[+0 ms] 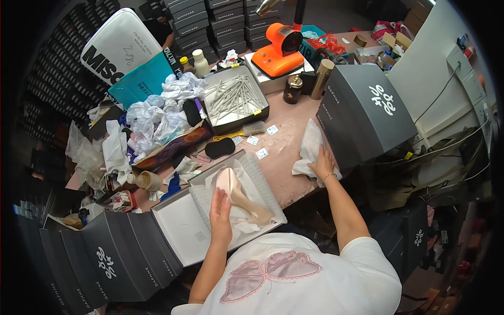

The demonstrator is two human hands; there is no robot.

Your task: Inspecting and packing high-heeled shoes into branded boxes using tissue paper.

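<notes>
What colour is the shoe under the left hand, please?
The high-heeled shoe under the left hand is pale pink, shown best in the head view.

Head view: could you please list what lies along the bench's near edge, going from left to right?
Dark grey box lids → open shoebox → left hand on the pale high-heeled shoe → right hand on white tissue paper → upright dark grey box.
</notes>
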